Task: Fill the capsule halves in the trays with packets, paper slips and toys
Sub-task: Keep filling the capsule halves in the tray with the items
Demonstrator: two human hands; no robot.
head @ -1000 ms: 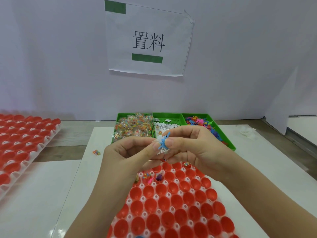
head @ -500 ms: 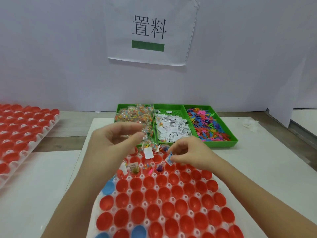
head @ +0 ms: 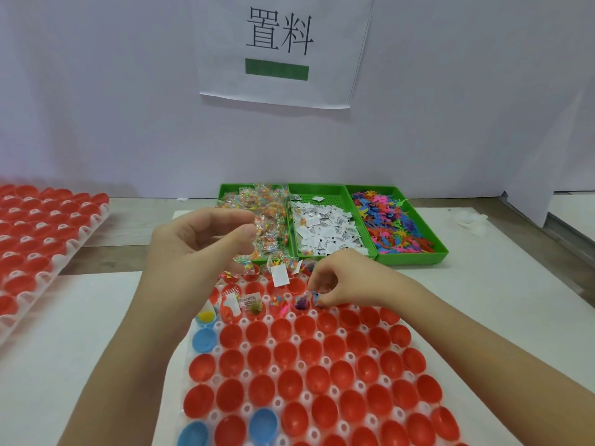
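A white tray in front of me holds many red and a few blue capsule halves; those in its far rows contain packets, slips and toys. My right hand is low over the second far row, fingertips pinching a small blue toy at a capsule half. My left hand hovers above the tray's far left part, fingers loosely curled, thumb and forefinger apart, holding nothing. Behind stand green bins: clear packets, white paper slips, coloured toys.
A second tray of red capsule halves lies at the left on the white table. A white wall with a paper sign stands close behind the bins. A crumpled white scrap sits at the far right.
My hands, joined around the blue toy a second ago, have parted. My right hand came down to the tray with the toy; my left hand lifted away to the left, empty.
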